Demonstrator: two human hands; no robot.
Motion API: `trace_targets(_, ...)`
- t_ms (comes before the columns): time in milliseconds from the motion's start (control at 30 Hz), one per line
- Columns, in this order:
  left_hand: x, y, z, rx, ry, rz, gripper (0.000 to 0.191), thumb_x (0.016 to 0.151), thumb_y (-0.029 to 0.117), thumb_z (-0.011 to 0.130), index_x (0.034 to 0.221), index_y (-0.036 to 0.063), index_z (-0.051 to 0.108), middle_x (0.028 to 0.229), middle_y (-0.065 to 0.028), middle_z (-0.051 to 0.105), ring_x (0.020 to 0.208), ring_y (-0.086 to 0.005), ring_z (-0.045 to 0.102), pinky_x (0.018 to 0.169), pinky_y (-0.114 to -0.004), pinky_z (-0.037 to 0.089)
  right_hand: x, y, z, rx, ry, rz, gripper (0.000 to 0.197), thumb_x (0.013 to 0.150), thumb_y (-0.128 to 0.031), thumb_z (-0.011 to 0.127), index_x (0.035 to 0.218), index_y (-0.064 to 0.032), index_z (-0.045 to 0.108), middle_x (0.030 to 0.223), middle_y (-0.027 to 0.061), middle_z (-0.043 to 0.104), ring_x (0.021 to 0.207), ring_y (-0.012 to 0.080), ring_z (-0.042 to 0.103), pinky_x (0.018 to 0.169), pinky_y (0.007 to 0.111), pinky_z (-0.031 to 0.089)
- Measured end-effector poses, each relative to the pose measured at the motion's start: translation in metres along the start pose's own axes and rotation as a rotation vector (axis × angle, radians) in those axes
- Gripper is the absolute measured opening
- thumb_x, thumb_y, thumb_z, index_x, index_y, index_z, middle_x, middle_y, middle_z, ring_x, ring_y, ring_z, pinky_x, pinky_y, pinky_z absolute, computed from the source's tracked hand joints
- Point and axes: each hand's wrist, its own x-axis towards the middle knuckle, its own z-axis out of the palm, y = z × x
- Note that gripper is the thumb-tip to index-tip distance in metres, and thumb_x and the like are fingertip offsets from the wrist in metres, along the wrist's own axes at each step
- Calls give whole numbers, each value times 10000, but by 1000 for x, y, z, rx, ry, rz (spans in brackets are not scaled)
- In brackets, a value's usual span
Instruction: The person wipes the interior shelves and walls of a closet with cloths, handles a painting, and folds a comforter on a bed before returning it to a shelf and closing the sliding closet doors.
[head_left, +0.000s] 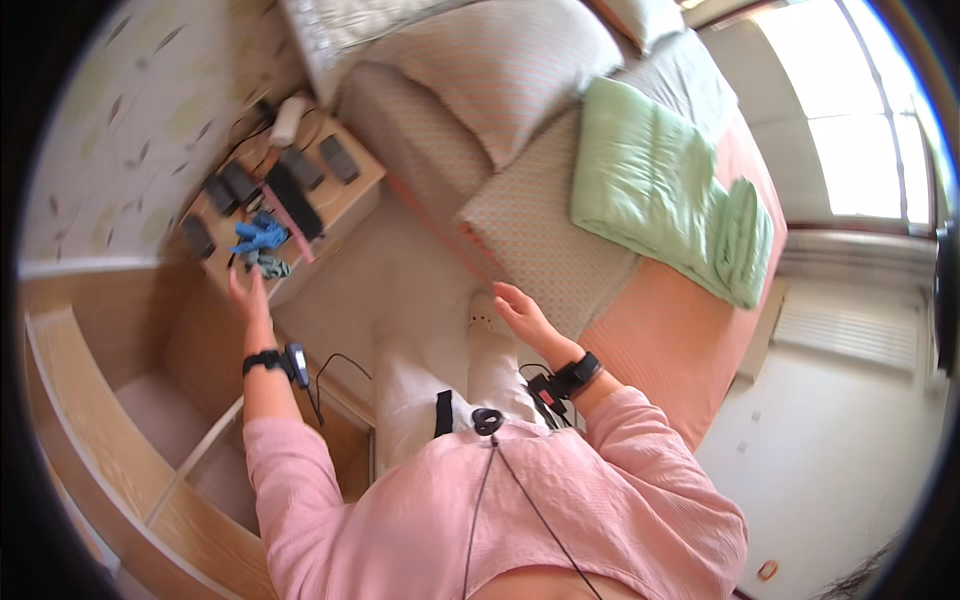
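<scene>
My left hand (251, 296) is raised at the front of a wooden bedside table (341, 214), its fingers spread and nothing in them. Just beyond the fingertips lie a crumpled grey-green cloth (271, 265) and a blue crumpled item (260, 233), perhaps gloves. My right hand (527, 319) is held out, empty, in front of the bed's near side. A patterned bed cover (540, 217) shows past it. Farther over on the bed rests a folded light-green quilt (645, 165), apart from both hands. Each wrist wears a black strap with a small device.
Several dark grey blocks (339, 159), a black item with a pink edge (289, 214), a white object (288, 120) and cables crowd the bedside table. A striped pillow (502, 67) lies on the bed. Wooden shelving (112, 405) stands at my left, a radiator (847, 330) below the window.
</scene>
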Motion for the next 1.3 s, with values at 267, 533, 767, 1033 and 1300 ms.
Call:
trace_targets(267, -146, -41, 62, -383, -365, -294, 286, 840, 144, 541, 1082, -1, 493, 1037, -95, 535, 849, -149, 521, 743, -262, 431, 14, 61, -140, 670, 676, 425, 577, 862, -410, 460, 1328, -123, 275, 1303, 46, 366, 1144, 204, 399, 906, 407, 335)
trace_targets(533, -293, 101, 131, -199, -529, -494, 235, 820, 171, 557, 1035, 77, 540, 854, -2, 569, 670, -84, 546, 545, -190, 366, 22, 191, -328, 1143, 1038, 618, 629, 875, -489, 366, 1328, -70, 244, 1372, 95, 286, 1194, 275, 357, 926, 449, 320)
trace_targets(767, -346, 227, 280, -86, -851, -280, 416, 820, 322, 588, 1114, 43, 496, 957, -54, 587, 702, -90, 557, 530, -191, 364, -3, 296, -450, 1178, 1144, 604, 640, 888, -469, 333, 1333, -28, 201, 1366, 160, 271, 1184, 325, 371, 920, 470, 340)
trace_targets(1033, -404, 354, 408, -66, -1206, -241, 941, 703, 569, 612, 1351, 50, 169, 1351, -125, 289, 1260, -217, 242, 1029, -382, 162, 30, 324, -503, 1322, 1141, 463, 576, 864, -437, 406, 1270, -33, 344, 1258, 137, 420, 1102, 267, 457, 885, 418, 389)
trace_targets(1300, -406, 431, 407, -345, -1282, 163, 603, 683, 82, 646, 1225, -9, 399, 1194, -116, 468, 1085, -218, 456, 926, -314, 351, 21, 320, -526, 1381, 920, 113, 532, 852, -422, 426, 1227, -45, 424, 1174, 118, 507, 1044, 242, 502, 855, 412, 410)
